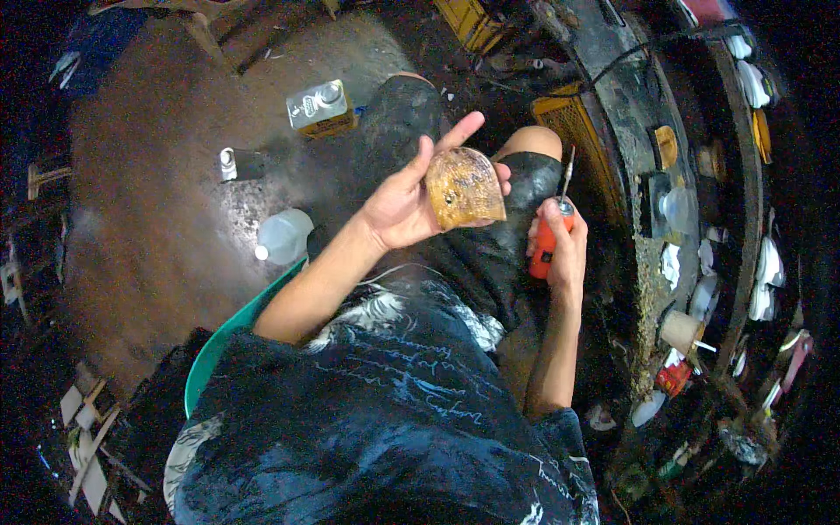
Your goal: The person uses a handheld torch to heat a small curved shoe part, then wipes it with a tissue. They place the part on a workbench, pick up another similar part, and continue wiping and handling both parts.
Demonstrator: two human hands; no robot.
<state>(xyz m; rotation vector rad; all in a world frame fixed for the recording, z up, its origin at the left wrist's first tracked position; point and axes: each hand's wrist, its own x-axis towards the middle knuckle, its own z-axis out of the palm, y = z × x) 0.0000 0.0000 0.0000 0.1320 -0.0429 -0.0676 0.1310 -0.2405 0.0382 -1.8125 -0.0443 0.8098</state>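
Dark printed shirt (376,420) fills the foreground, and beyond it two hands are held out over the lap.

Palm up, the left hand (394,206) cradles an amber, mesh-patterned piece (464,188), its grip loosely curled: fingertips show at the piece's right edge while thumb and forefinger stretch out, seemingly so the patterned face lies in plain view. Beside the right knee (532,144), the right hand (569,241) has its grip wrapped round an orange tool (548,245), whose thin metal shaft points forward, apart from the piece, perhaps to spare it a scratch. On the floor (157,227) to the left are a clear jug (284,236) and a metal can (319,105), probably placed to leave the lap free. Along the right runs a cluttered, grimy surface (643,324).
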